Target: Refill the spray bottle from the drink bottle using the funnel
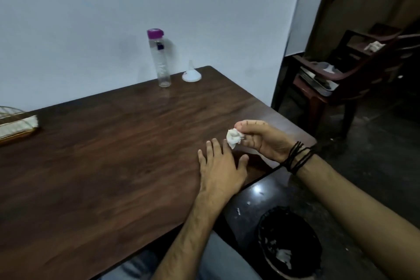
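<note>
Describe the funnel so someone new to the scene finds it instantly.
Start at the dark wooden table and go to its far corner by the pale wall. Two things stand there: a tall clear drink bottle with a purple cap, and right of it the funnel. The funnel is small, white, cone-shaped, resting wide mouth down with its spout up.

Holder at far left is cut by the frame edge and blurred, contents unclear. White wad is partly hidden inside the right hand, material unclear. Both forearms run off the bottom and right edges. Dark bin near right: white scraps inside too blurred to identify. Chair far right is dim, items on it indistinct. Drink bottle markings too small to read.
</note>
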